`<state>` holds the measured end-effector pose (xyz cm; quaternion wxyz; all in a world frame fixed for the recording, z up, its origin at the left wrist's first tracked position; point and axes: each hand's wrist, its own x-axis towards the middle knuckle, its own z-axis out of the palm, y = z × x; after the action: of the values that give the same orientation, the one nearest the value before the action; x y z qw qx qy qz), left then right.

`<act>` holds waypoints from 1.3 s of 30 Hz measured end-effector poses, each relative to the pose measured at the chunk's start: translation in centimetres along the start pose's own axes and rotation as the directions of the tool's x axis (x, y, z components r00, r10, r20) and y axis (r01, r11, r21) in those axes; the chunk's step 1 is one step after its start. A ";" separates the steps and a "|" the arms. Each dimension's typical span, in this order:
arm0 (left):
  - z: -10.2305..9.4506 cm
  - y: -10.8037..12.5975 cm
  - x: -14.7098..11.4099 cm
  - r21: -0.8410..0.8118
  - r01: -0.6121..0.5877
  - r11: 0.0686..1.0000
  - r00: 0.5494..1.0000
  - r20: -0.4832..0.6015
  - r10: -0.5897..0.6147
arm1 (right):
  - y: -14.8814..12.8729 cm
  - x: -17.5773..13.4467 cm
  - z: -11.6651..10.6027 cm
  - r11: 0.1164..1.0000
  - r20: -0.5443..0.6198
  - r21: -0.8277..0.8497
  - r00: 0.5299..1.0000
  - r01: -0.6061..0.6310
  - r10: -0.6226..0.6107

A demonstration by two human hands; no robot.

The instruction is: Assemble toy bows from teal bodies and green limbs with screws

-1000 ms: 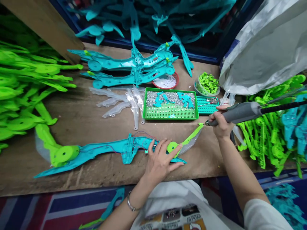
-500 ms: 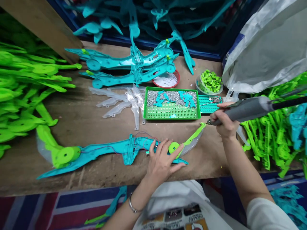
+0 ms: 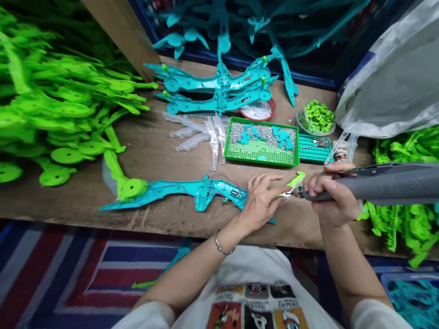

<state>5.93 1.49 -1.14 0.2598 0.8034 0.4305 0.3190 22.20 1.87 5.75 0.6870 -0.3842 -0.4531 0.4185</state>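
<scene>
A turquoise toy bow (image 3: 174, 188) with lime-green limbs and thin wires lies along the bench's front edge. My left hand (image 3: 262, 198) rests on its right end, fingers stretched out and apart. The left hand covers that end's round green joint. My right hand (image 3: 334, 196) is wrapped around a grey electric screwdriver (image 3: 380, 188) held level. The screwdriver's bit reaches the right green limb (image 3: 297, 179), close to my left index finger and thumb. Whether a screw sits at the bit cannot be made out.
Behind the bow stands a green tray (image 3: 260, 160) of screws and small turquoise parts. Clear plastic pieces (image 3: 213, 141), a red basket (image 3: 272, 109), a tub of green pieces (image 3: 318, 116) and turquoise bow halves (image 3: 192, 83) surround it. Green parts pile up left (image 3: 68, 109) and right (image 3: 404, 224).
The view has shifted left. My left hand has slid along the bow to its right limb. The screwdriver's bit has moved from the limb's tip to lower on the limb, nearer my left fingers.
</scene>
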 end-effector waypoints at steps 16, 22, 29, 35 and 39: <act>-0.9 -0.4 -0.2 0.051 -0.048 0.998 0.999 -0.016 0.049 | -0.2 -1.0 0.6 1.000 0.084 0.011 0.996 0.008 -0.008; -0.2 -0.2 0.3 0.077 -0.059 0.995 0.998 0.005 0.059 | 0.1 -1.3 -0.2 0.999 0.146 -0.023 0.989 0.022 -0.019; 0.9 0.8 -1.0 0.274 -0.070 0.959 0.988 0.152 0.029 | 2.3 1.9 -4.9 0.925 -0.077 -0.339 0.975 0.173 -0.210; 2.3 -0.5 -2.9 0.361 -0.103 0.927 0.984 0.175 0.041 | 5.6 4.6 -7.2 0.950 -0.242 -0.299 0.956 0.087 -0.164; 2.7 -1.1 -2.9 0.334 -0.122 0.935 0.984 0.161 0.071 | 6.6 4.2 -7.2 0.937 -0.225 -0.346 0.965 0.051 -0.136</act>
<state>6.08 -0.86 -4.53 0.1311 0.8776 0.4193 0.1920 28.50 7.04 -1.05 0.6810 -0.5226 -0.4474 0.2507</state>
